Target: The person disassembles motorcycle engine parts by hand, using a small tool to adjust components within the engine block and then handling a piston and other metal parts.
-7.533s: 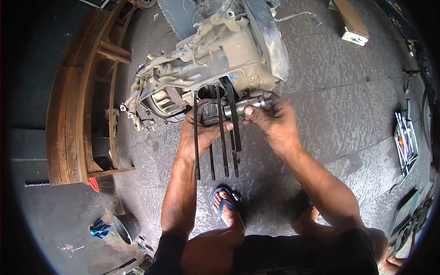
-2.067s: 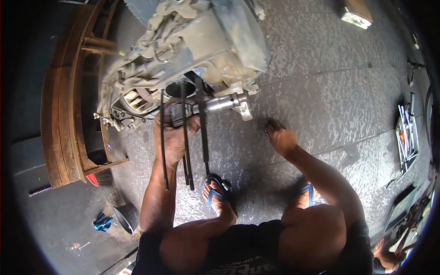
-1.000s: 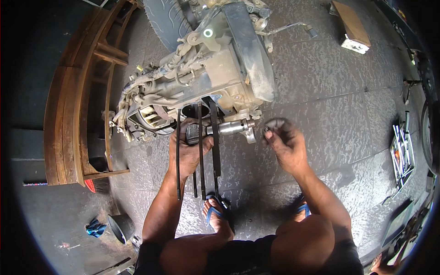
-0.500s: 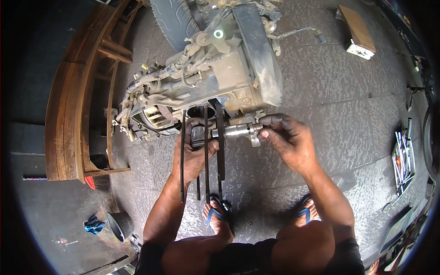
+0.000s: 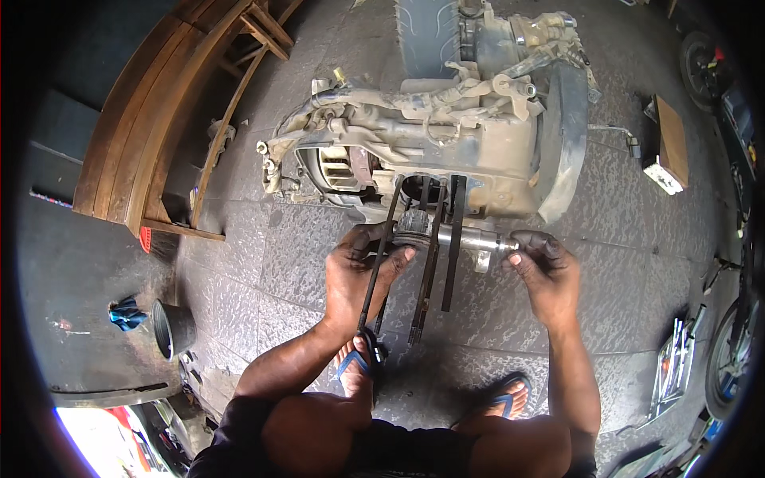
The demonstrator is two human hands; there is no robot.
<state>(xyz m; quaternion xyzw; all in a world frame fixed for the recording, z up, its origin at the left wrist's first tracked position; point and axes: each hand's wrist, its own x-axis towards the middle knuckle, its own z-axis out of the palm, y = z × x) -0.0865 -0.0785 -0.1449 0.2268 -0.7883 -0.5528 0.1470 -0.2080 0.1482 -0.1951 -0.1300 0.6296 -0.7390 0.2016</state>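
A dusty scooter engine (image 5: 478,159) lies on the floor in front of me, with long cylinder studs (image 5: 431,275) and a flat black strip (image 5: 453,263) jutting from its opening towards me. Among the studs, my left hand (image 5: 356,272) is closed around a dark, sooty piston (image 5: 413,226), its thumb at the near edge. A shiny silver cylindrical tool (image 5: 468,239) reaches sideways from the piston, passing behind the black strip. My right hand (image 5: 548,275) pinches the tool's far right end between thumb and fingers. Where tool and piston meet is partly hidden by a stud.
A tyre (image 5: 428,40) stands behind the engine. Left are a wooden bench (image 5: 151,127), a black bucket (image 5: 173,328) and a blue cloth (image 5: 127,314). Right are a wooden block (image 5: 671,147) and a rack of metal tools (image 5: 676,366). My sandalled feet (image 5: 510,396) are below.
The view has shifted, so the engine and my hands appear further right. Both hands keep their hold on the piston and the silver tool.
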